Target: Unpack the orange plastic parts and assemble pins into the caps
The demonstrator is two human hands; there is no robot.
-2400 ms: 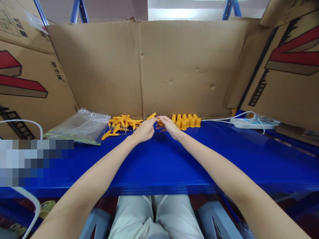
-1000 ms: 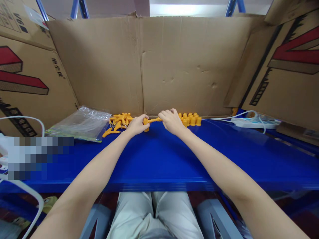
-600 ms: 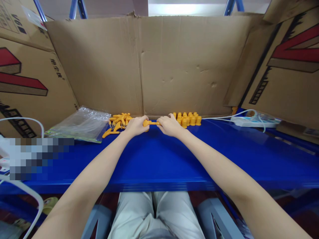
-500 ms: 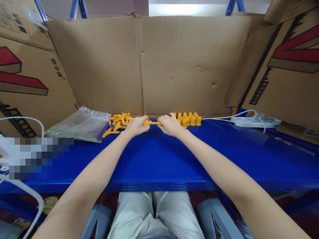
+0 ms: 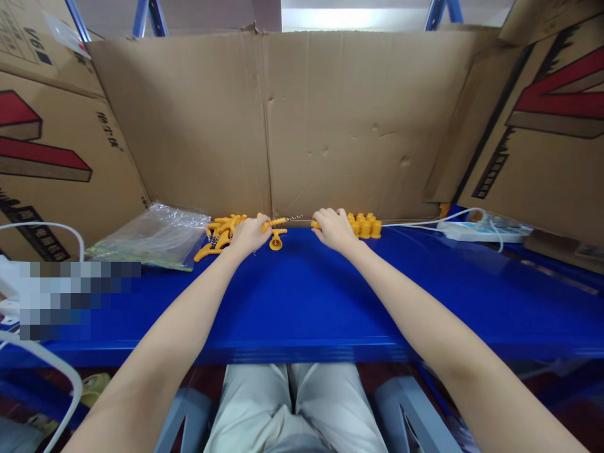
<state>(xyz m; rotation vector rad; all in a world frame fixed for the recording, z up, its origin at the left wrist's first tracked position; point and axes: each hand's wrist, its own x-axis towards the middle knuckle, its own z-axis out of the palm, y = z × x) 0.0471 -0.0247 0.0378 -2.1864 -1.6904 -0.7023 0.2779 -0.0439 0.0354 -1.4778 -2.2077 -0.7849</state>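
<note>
My left hand (image 5: 251, 233) is closed round a yellow ridged plastic rod (image 5: 278, 222), whose end points right; a thin metal coil spring (image 5: 295, 218) extends from its tip. My right hand (image 5: 334, 228) is closed on a small yellow plastic piece (image 5: 314, 224), mostly hidden by the fingers. Between the hands, close to the left one, a yellow plastic part with a round hollow end (image 5: 276, 243) lies on the table. Left of my left hand is a pile of yellow branched plastic parts (image 5: 221, 226) with dark springs among them. Yellow cup-like pieces (image 5: 370, 226) stand in rows beside my right hand.
A clear plastic bag (image 5: 155, 236) lies at the left on the blue table (image 5: 302, 296). Cardboard panels (image 5: 353, 126) wall off the back and sides. White cables and a power strip (image 5: 484, 231) sit at the right. Another white cable (image 5: 56, 358) curves at the left.
My hands have moved apart, the left leftward and the right rightward. The yellow rod between them has come apart, exposing the spring, and the hollow-ended part now shows on the table.
</note>
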